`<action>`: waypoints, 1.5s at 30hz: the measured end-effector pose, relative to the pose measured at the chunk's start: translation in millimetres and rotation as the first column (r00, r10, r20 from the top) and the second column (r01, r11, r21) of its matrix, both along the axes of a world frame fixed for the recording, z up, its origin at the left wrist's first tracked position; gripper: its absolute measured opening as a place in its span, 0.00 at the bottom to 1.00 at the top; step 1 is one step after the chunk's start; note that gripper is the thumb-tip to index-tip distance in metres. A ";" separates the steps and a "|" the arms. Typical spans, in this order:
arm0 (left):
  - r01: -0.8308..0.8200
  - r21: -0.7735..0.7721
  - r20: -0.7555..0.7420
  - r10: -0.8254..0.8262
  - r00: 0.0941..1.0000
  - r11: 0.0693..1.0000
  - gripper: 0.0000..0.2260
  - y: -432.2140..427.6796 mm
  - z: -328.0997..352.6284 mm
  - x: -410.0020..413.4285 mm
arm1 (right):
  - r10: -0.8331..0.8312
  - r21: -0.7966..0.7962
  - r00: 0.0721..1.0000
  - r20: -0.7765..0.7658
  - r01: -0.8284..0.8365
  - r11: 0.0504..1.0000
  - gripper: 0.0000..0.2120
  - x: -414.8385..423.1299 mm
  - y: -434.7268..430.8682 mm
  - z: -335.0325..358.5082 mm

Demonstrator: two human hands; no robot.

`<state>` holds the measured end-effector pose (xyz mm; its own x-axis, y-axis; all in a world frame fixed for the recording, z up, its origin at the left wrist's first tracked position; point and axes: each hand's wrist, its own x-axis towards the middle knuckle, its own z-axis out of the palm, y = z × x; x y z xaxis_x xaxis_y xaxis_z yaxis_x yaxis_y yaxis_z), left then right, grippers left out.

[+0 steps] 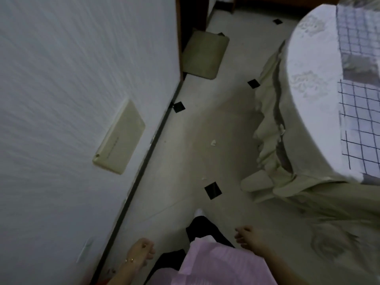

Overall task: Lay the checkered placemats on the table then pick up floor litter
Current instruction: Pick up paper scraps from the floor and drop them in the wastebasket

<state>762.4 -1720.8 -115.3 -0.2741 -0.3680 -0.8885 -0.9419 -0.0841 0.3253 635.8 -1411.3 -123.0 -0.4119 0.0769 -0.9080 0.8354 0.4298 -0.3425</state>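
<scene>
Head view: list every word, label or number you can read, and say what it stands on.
No text can be read.
Thin line of dark marks on the wall plate: too small and blurred to read.
The checkered placemats and tablecloth: patterns only, no lettering.

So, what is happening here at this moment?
A person stands on the pale tiled floor between a white wall and a round table with a white lace cloth. Two blue-and-white checkered placemats already lie on it. The left hand and the right hand hang low with loosely curled fingers, holding nothing. A small white scrap of litter lies on the floor ahead, not yet picked up.
</scene>
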 end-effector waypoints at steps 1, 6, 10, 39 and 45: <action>0.015 -0.004 0.025 -0.015 1.000 1.000 0.06 -3.7 -2.2 -6.2 | 0.021 0.004 1.000 -0.002 -0.021 1.000 0.12 -15.5 -2.3 -0.8; 0.027 -0.054 0.079 -0.023 0.997 0.998 0.10 -27.9 -16.7 -46.6 | 0.058 -0.019 0.995 -0.083 -0.060 0.998 0.08 -88.5 -19.4 -14.9; 0.149 -0.029 0.096 -0.145 0.985 0.988 0.08 -40.1 -38.2 -107.8 | -0.010 -0.045 0.995 -0.098 0.005 0.999 0.08 -142.3 -39.1 -47.0; 0.667 -0.677 -0.258 -0.949 0.180 0.311 0.14 28.1 -655.3 -558.2 | 0.565 0.377 0.355 -0.745 -0.475 0.795 0.11 -241.0 -90.9 -692.9; 0.573 -0.800 -0.195 -0.980 0.035 0.179 0.30 57.3 -662.0 -604.6 | 0.247 0.181 0.727 -0.640 -0.170 0.969 0.06 -240.7 -56.2 -680.5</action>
